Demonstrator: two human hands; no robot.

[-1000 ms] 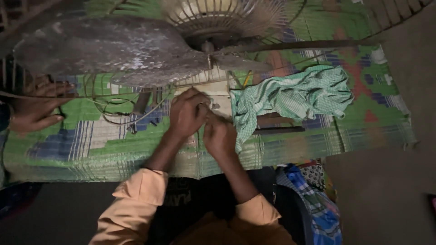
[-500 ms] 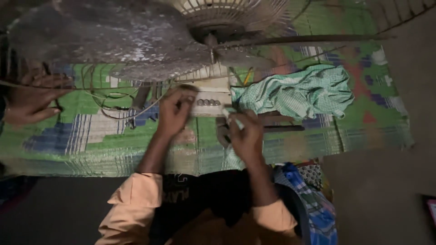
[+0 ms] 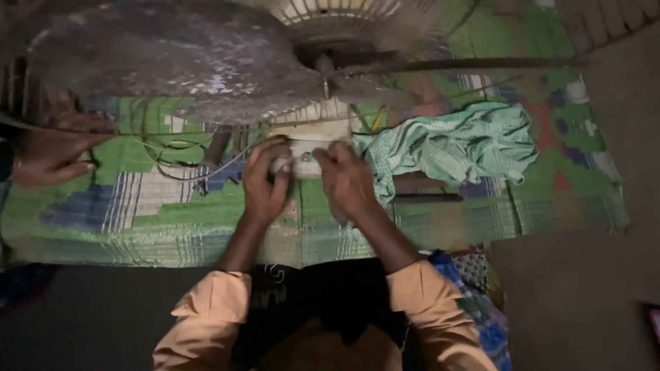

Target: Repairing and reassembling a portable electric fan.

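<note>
Both hands met on a small pale boxlike part lying on the green patterned mat. The left hand gripped its end at 9 o'clock, fingers curled around it; the right hand pressed it from 3 o'clock. A crumpled green cloth lay at 3 o'clock, a dusty fan blade at 11 o'clock. Another person's hand rested far toward 9 o'clock.

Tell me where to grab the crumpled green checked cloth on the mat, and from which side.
Take the green checked cloth at its bunched left end, where the folds stand up thick enough to pinch. Come from the near side, over the bare mat; the fan blade and its rod overhang the far side.
</note>
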